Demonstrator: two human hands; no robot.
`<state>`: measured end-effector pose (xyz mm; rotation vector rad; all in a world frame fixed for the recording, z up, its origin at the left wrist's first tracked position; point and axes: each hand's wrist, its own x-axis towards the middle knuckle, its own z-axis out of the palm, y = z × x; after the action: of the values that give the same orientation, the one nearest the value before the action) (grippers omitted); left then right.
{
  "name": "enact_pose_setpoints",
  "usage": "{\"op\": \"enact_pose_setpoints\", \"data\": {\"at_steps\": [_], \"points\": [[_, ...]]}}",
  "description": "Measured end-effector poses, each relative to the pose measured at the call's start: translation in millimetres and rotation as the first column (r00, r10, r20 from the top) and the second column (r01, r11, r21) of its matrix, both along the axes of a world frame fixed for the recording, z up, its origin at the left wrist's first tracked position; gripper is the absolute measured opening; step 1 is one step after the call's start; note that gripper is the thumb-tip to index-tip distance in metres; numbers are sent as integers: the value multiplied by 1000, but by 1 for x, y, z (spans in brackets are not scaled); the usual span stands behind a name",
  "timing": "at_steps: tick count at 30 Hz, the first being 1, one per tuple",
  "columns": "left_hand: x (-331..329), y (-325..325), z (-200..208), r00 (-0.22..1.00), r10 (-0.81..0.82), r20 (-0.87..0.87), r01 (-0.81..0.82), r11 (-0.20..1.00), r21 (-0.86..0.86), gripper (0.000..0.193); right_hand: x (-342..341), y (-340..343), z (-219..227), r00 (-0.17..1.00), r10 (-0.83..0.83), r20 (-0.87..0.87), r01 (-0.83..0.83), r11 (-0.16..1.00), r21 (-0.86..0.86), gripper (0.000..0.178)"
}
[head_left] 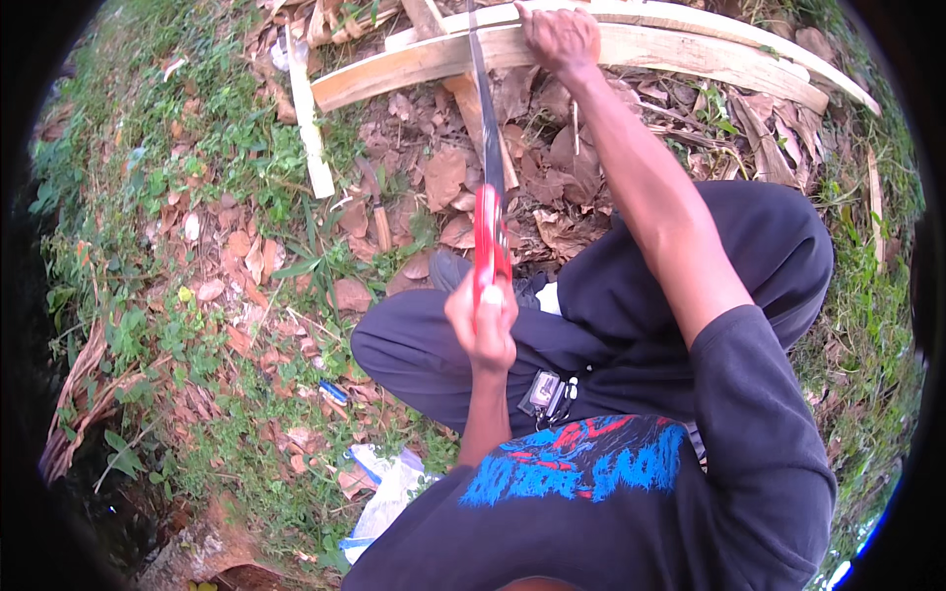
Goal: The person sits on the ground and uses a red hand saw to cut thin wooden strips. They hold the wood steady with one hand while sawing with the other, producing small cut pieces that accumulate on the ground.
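My left hand (480,323) is closed round the red handle of a handsaw (490,236) in front of my lap. The saw's dark narrow blade points away from me, seen nearly edge-on, and crosses the left part of a pale wooden plank (680,57). How deep the teeth sit in the wood cannot be made out. With my right arm stretched forward, my right hand (560,39) grips the plank's top, right of the blade. A second pale, curved-looking plank (788,57) lies along the far side of the first. Other wood pieces (476,113) lie beneath them.
My crossed legs (650,286) in dark trousers are close under the saw. To the left lie a pale wood strip (307,118), a wooden-handled tool (381,225) and a small blue object (332,392). A clear plastic bag (389,497) rests near my left side. Dry leaves and grass cover the ground.
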<state>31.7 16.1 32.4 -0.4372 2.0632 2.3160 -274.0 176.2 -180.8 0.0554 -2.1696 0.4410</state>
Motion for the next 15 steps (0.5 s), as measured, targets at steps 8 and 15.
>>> {"op": "enact_pose_setpoints", "data": {"at_steps": [8,15], "points": [[1,-4,7,999,34,40,-36,998,53,42,-6,9,-15,987,35,159,-39,999,20,7],[-71,-3,-38,995,11,-94,-33,972,-231,21,9,-7,23,991,117,66,-121,991,64,6]]}}
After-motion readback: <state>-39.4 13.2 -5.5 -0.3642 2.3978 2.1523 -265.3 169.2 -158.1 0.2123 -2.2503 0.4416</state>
